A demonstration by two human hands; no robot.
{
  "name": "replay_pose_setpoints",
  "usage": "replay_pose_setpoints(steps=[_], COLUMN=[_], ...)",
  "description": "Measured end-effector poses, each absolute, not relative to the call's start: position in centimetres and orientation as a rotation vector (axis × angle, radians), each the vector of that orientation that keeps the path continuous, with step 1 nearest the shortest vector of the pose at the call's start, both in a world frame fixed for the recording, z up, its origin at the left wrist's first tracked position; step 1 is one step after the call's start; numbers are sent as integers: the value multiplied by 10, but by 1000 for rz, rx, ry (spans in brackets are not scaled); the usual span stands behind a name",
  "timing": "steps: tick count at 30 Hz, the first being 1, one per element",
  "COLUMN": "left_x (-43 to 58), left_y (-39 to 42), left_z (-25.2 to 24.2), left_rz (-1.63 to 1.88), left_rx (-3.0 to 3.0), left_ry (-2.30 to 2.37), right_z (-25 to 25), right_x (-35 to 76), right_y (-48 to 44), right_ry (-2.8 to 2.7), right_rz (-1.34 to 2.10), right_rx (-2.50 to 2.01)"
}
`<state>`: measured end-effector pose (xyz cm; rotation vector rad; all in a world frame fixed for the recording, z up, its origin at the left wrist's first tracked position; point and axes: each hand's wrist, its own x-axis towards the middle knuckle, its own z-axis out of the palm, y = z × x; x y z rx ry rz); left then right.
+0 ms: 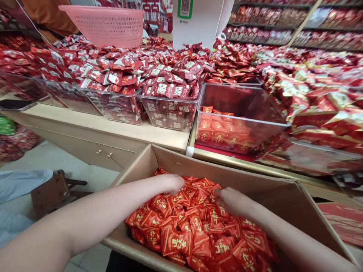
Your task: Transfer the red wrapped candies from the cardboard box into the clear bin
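Packets (pixel 177 241) heaped in box (pixel 269 192), arms (pixel 99 211) angled in from both sides; left hand (pixel 174 184) back-up at the heap, right hand (pixel 231 199) opposite, gap between; fingertips hidden, can't tell how open either is or what it holds

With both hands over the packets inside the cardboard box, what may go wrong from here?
The red packets lie loose in the cardboard box, so some might slip from the left hand or right hand. Maroon packets rise above their clear bin; a bump could spill some. The pink basket seems perched on piled packets and might slide.
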<state>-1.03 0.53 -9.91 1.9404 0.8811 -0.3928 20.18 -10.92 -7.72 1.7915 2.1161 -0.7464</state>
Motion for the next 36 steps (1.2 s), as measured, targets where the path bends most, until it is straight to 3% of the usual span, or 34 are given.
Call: replay_pose_setpoints(steps=[19, 26, 29, 33, 36], left_x=[0, 3, 3, -4, -8], left_y=[-5, -20, -8, 3, 3], left_z=[-79, -62, -41, -12, 2], left_rz=[-834, -788, -684, -528, -422], left_rx=[2103, 2240, 2250, 2318, 2303], left_ry=[893, 973, 1009, 841, 739], right_z=[-80, -71, -39, 56, 131], right_x=[199, 189, 180, 170, 178], right_y=[-113, -112, -116, -119, -92], right_ry=[2147, 2163, 2231, 2470, 2633], right_rz=[-737, -752, -811, -964, -544], right_rx=[1748, 1819, 1886, 1858, 2013])
